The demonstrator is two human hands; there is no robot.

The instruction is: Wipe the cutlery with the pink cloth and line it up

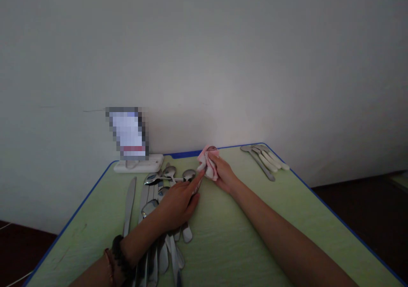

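Note:
My right hand (225, 174) is closed around a crumpled pink and white cloth (208, 164) above the middle of the table. A rounded metal tip, which looks like the bowl of a spoon (212, 148), peeks out at the cloth's top. My left hand (178, 204) meets the cloth from the left, its index finger stretched toward it. A bit of metal handle shows between its thumb and fingers; the cloth and fingers hide the rest. Under and around my left forearm lies a spread pile of metal spoons (189, 175) and knives, with one table knife (129, 204) apart on the left.
A phone-like screen (127, 134), blurred out, leans on a white stand (140, 164) at the back left. Several utensils with cream handles (269, 161) and a metal spoon (259, 164) lie at the back right. Blue edging borders the green table (242, 236), which stands against a wall.

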